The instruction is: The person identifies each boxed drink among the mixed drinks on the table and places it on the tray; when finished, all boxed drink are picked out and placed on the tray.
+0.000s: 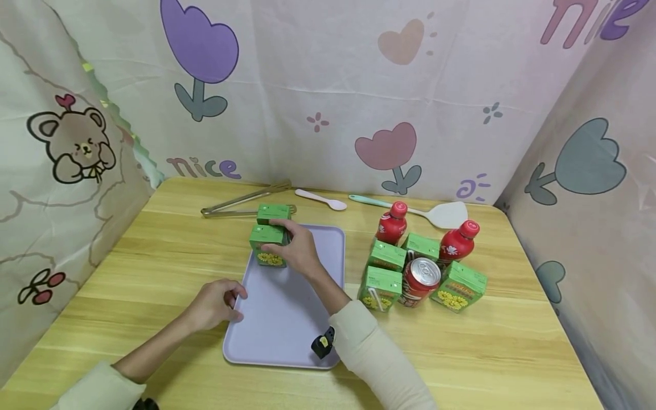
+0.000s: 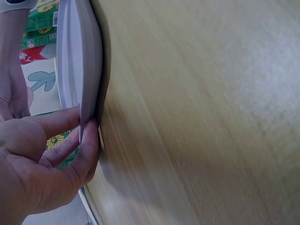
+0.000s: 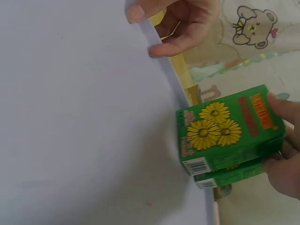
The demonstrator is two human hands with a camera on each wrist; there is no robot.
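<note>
A lavender tray (image 1: pixel 287 319) lies on the table, and my left hand (image 1: pixel 212 304) pinches its left rim between thumb and fingers, as the left wrist view shows. My right hand (image 1: pixel 297 247) holds a green drink carton (image 1: pixel 261 239) with yellow flowers at the tray's far left corner, thumb on one side and fingers on the other. Directly behind that carton stands a second green carton (image 1: pixel 273 212). In the right wrist view the held carton (image 3: pixel 215 131) hides most of the other carton (image 3: pixel 234 174).
Right of the tray stand several more green cartons (image 1: pixel 386 256), a red can (image 1: pixel 421 279) and two red bottles (image 1: pixel 392 225). Behind lie metal tongs (image 1: pixel 241 200), a pink spoon (image 1: pixel 323 198) and a white spatula (image 1: pixel 446 215). Printed cloth (image 1: pixel 297 102) encloses the table's back and sides.
</note>
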